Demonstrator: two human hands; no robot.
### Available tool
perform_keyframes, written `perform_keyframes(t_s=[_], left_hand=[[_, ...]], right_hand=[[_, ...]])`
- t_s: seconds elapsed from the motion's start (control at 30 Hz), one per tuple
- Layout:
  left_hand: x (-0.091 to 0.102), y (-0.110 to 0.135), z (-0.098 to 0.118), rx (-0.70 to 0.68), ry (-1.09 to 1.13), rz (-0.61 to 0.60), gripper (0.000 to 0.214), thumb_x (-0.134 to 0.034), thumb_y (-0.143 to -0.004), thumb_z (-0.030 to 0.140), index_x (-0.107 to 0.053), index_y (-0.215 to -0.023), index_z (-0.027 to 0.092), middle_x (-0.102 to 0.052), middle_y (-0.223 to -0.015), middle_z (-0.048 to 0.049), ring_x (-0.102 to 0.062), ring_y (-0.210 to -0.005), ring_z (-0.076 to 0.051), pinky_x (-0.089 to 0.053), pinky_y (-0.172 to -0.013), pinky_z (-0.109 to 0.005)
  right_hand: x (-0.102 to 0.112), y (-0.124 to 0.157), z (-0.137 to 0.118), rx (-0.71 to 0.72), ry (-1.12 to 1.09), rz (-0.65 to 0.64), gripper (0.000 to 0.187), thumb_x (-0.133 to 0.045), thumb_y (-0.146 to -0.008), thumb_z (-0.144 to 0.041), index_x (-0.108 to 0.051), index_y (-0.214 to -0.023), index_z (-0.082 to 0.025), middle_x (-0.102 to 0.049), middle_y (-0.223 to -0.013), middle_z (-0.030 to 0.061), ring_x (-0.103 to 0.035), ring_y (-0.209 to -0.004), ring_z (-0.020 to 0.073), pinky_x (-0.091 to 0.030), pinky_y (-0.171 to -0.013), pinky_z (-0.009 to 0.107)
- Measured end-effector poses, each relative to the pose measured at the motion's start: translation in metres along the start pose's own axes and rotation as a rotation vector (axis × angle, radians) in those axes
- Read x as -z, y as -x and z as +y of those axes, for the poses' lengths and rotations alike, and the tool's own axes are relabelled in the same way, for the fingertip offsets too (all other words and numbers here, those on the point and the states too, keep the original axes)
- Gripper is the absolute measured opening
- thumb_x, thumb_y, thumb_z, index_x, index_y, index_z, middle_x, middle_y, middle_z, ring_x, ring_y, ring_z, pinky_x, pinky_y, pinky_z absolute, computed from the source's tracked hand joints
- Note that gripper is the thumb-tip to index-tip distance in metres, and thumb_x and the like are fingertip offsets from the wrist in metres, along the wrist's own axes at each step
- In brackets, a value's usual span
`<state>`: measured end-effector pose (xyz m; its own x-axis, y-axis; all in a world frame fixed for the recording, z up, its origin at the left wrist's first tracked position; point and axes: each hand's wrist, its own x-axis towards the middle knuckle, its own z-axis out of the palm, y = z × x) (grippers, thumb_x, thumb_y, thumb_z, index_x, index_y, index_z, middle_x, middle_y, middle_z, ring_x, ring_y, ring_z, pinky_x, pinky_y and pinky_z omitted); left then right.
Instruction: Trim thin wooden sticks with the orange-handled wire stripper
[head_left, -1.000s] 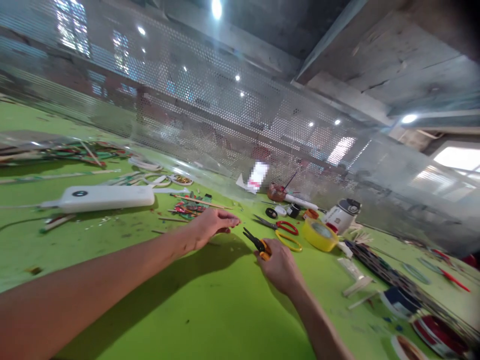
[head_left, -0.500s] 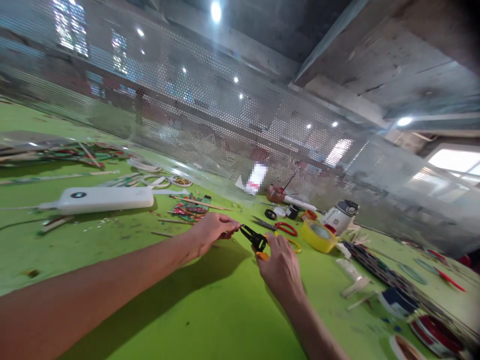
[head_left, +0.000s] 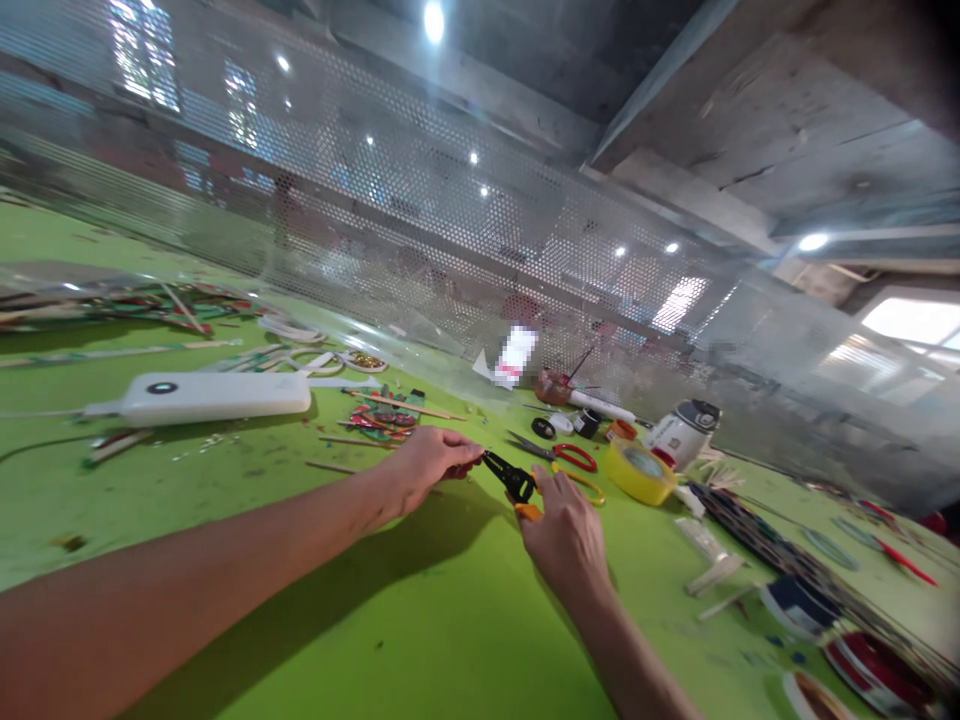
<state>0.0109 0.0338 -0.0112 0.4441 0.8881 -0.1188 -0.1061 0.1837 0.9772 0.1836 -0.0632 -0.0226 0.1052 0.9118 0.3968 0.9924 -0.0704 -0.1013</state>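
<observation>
Since 1 s ago the cutters have risen to meet the left hand, whose fingertips pinch a piece hidden between them, steadying it at the blades. The right hand, at 4 o'clock, clasps the yellow handles; red scissors lie at 2 o'clock.

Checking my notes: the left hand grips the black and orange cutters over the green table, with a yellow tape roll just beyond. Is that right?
No. The head view shows the right hand gripping the black and orange cutters; the left hand only pinches at their tip. The green table and yellow tape roll are as stated.
</observation>
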Motion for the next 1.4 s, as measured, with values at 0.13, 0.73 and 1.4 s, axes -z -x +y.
perform_keyframes(t_s=[0.13, 0.73, 1.4], left_hand=[[0.0, 0.0, -0.001, 0.0, -0.015, -0.001, 0.018, -0.077, -0.064, 0.029, -0.068, -0.067, 0.014, -0.056, -0.056, 0.001, -0.047, -0.054, -0.011, -0.037, -0.056, -0.026], [0.008, 0.004, 0.008, 0.117, -0.398, -0.126, 0.025, -0.054, -0.091, 0.033, -0.059, -0.105, 0.012, -0.062, -0.1, -0.0063, -0.061, -0.084, -0.017, -0.053, -0.074, -0.035], [-0.006, 0.009, -0.01, 0.016, -0.417, 0.062, 0.03, -0.057, -0.088, 0.038, -0.059, -0.071, 0.013, -0.057, -0.065, 0.0007, -0.052, -0.056, -0.011, -0.044, -0.058, -0.026]], right_hand=[[0.001, 0.0, -0.001, -0.017, 0.001, -0.027, 0.043, -0.062, -0.079, -0.015, -0.056, -0.122, -0.015, -0.065, -0.097, 0.0109, -0.062, -0.082, 0.0198, -0.047, -0.068, 0.028], [-0.003, 0.002, -0.003, 0.031, 0.064, -0.041, 0.048, -0.061, -0.075, -0.011, -0.055, -0.122, -0.017, -0.064, -0.094, 0.0084, -0.059, -0.084, 0.0205, -0.045, -0.072, 0.029], [-0.012, 0.003, -0.012, -0.047, 0.098, -0.062, 0.04, -0.049, -0.078, -0.003, -0.056, -0.115, -0.016, -0.063, -0.091, 0.0086, -0.057, -0.085, 0.0213, -0.042, -0.075, 0.031]])
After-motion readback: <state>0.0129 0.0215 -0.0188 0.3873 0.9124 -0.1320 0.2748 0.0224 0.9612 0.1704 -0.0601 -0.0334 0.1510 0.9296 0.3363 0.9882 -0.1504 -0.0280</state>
